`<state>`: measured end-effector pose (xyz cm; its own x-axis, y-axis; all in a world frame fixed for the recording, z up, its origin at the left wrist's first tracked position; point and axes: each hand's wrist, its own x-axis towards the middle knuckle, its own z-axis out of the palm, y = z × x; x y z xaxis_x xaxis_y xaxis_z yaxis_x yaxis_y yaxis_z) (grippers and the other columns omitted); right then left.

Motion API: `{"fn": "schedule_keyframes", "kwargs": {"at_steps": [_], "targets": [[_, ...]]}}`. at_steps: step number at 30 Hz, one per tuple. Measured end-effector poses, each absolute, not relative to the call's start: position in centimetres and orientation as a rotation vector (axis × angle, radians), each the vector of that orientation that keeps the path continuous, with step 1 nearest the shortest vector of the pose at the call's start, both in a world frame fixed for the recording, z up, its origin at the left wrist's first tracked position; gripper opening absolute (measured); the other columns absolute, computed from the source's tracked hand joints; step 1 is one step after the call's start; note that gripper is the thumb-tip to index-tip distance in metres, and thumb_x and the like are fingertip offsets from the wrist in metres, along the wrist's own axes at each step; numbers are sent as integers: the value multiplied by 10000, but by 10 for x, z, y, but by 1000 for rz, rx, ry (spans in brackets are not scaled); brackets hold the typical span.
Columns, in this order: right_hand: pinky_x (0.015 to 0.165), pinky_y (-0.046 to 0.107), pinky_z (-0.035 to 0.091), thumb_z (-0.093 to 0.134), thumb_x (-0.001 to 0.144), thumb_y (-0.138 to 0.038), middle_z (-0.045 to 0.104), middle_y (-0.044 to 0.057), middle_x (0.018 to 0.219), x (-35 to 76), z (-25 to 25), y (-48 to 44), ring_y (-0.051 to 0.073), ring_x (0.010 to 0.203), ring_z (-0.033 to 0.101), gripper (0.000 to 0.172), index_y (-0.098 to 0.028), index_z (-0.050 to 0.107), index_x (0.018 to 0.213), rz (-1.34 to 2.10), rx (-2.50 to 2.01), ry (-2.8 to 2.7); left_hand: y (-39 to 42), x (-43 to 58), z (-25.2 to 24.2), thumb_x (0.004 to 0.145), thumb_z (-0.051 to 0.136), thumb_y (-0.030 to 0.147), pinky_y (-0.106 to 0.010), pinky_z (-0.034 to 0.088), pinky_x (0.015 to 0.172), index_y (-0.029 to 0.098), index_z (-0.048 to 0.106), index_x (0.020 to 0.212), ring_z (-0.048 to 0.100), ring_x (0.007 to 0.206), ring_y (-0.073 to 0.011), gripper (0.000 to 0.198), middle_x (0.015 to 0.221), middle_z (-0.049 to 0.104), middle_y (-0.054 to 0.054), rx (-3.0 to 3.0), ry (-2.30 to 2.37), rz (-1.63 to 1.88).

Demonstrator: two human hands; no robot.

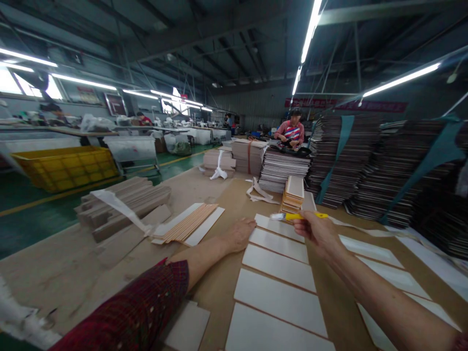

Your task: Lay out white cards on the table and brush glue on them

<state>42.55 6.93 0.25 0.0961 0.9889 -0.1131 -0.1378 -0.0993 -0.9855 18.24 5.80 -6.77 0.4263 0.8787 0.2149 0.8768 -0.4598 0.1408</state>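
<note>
My right hand (315, 228) grips a paintbrush (292, 216) with a yellow handle, its pale bristles pointing left above the far end of a row of white panels (274, 268). These rectangular panels have brown edges and run toward me, each overlapping its neighbour or nearly so. At the left edge of the far panels rests my left hand (239, 235), palm down, fingers stretched toward them and holding nothing I can see. Left of it, a bundle of thin brown-edged strips (192, 223) lies on white boards. More white panels (393, 275) are spread under and beyond my right forearm.
A small stack of brown-edged panels (292, 195) stands behind the row. Grey board piles (122, 207) lie at left, and tall dark stacks (347, 161) rise at right. Across the table sits a co-worker (290, 130). A yellow bin (68, 168) stands on the green floor.
</note>
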Motion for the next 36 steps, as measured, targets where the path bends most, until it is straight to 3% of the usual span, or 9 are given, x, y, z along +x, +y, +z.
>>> {"fn": "schedule_keyframes", "kwargs": {"at_steps": [6, 19, 36], "targets": [[590, 250, 557, 632, 996, -288, 643, 10, 897, 391, -15, 83, 119, 665, 621, 159, -133, 634, 1034, 1302, -1282, -992, 58, 182, -74, 956, 607, 290, -471, 487, 974, 138, 641, 1074, 619, 1071, -234, 195, 1118, 658, -77, 2660, 1598, 491], [591, 254, 560, 629, 998, -306, 645, 10, 895, 376, -29, 87, 119, 661, 623, 181, -135, 630, 1056, 1327, -1302, -1005, 53, 183, -77, 937, 576, 128, -411, 498, 976, 126, 662, 1051, 621, 1083, -212, 143, 1122, 677, -79, 2584, 1590, 652], [660, 302, 572, 632, 991, -334, 645, 39, 993, 389, -23, 99, 154, 761, 642, 224, -143, 622, 1108, 1240, -1480, -1159, 56, 181, -80, 958, 615, 283, -443, 532, 929, 138, 660, 1027, 639, 1046, -219, 167, 1113, 669, -74, 2577, 1622, 581]]}}
